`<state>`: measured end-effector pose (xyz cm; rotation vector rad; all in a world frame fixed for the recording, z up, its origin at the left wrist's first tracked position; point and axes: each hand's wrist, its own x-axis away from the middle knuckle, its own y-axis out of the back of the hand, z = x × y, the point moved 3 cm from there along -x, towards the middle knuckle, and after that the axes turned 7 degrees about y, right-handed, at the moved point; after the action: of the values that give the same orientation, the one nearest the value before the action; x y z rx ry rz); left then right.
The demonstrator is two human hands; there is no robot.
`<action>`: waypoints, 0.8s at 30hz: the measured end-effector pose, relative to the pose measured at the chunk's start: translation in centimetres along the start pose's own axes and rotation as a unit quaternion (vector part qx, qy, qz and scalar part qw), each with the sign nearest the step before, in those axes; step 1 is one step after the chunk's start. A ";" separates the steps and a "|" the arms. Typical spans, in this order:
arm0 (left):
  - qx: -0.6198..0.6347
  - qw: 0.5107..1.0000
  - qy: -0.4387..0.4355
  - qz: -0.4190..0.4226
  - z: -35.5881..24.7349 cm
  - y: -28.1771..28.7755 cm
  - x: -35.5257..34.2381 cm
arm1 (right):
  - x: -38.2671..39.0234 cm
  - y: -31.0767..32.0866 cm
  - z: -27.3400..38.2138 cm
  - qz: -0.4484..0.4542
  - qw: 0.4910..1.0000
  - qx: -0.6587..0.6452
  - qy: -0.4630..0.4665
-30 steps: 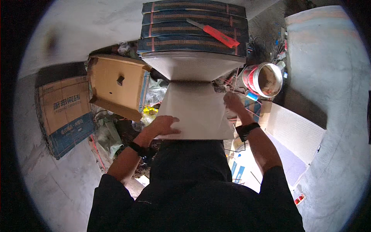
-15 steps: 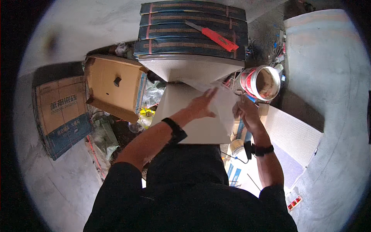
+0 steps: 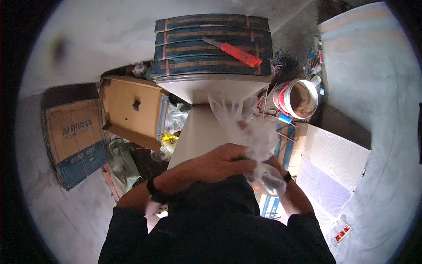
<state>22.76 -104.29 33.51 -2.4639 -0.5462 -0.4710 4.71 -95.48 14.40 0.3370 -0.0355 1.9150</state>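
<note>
Since the earlier frame, the film [image 3: 263,137] has moved nearer our body; it hangs bunched by the near right corner of the tile [image 3: 191,134], its tail spread toward the far edge. Our left hand [image 3: 231,159] appears to pinch it; our right hand [image 3: 274,163] is mostly hidden, its grip unclear. We judge the left side bared, with film yet to clear the right. Beyond, the boxes [image 3: 212,43] carry print too small to read; the carton [image 3: 75,143] bears large dark lettering.
</note>
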 end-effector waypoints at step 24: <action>-0.222 0.904 -0.054 -0.362 7.8 4.8 0.6 | -2.7 -3.3 14.3 -0.142 0.965 -0.184 -0.123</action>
<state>27.19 -103.06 25.56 -2.6489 -1.5737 -0.8197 11.76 -99.41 26.96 0.3066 -0.4773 1.5360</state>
